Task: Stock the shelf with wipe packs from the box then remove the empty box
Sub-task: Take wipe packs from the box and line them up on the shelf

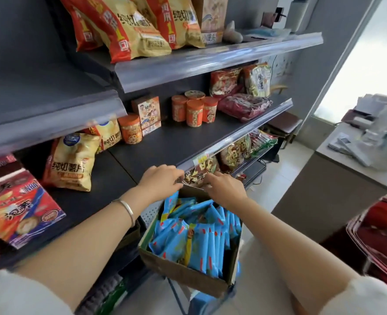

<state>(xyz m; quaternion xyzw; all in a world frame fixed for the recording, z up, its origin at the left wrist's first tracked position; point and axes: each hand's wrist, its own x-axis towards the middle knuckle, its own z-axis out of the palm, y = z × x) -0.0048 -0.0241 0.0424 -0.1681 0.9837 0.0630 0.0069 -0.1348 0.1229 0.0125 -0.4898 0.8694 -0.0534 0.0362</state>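
Left hand [159,178] and right hand [224,187] both clutch the far flap of the box [183,273]; it sits beside the shelf [165,144], crammed with wipe packs [199,237], and an uneven tug could tip it, spilling them

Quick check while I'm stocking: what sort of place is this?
Most likely a small grocery or convenience shop: tiered shelves with clear price-tag strips, stocked with chip bags and snack jars, and a counter with papers off to the right.
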